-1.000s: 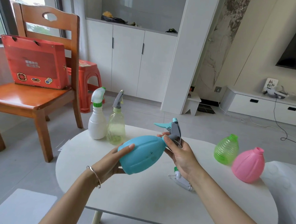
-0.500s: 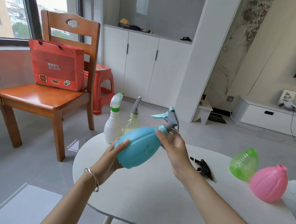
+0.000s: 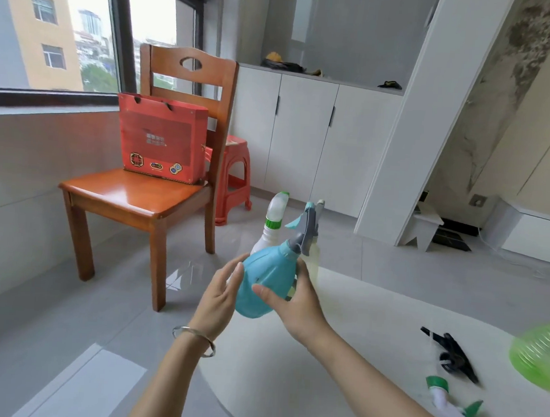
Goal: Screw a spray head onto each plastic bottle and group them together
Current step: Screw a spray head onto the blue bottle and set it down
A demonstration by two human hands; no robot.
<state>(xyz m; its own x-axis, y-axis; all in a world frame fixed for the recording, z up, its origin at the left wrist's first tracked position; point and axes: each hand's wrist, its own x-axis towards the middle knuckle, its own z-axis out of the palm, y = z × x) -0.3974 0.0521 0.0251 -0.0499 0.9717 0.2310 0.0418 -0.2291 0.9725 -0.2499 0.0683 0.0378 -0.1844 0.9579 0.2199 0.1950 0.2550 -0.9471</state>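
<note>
The wooden chair [image 3: 146,198] stood on the grey floor by the window, a red box [image 3: 161,141] upright on its seat against the backrest, and a red plastic stool [image 3: 235,180] behind it. The white tabletop [image 3: 355,356] filled the lower right.

Above the tabletop's near-left edge, the blue bottle [image 3: 265,282] was held tilted, its grey and teal spray head [image 3: 304,227] seated on the neck and pointing up and away. The right hand [image 3: 294,305] wrapped the bottle's right side, thumb across the front, its grip closed on the body. The left hand [image 3: 219,296] lay open against the bottle's left side, fingers straight, its grip wide and only touching.

Just behind the blue bottle stood a white bottle [image 3: 267,233] with a green collar and white head, and a pale clear bottle [image 3: 312,258] mostly hidden behind the blue one.

At the right edge a green ribbed bottle [image 3: 538,359] showed blurred. Near it on the tabletop lay a black spray head [image 3: 454,355] and a white and green spray head [image 3: 451,409], apart from each other. A silver bangle [image 3: 193,341] circled the left wrist.
</note>
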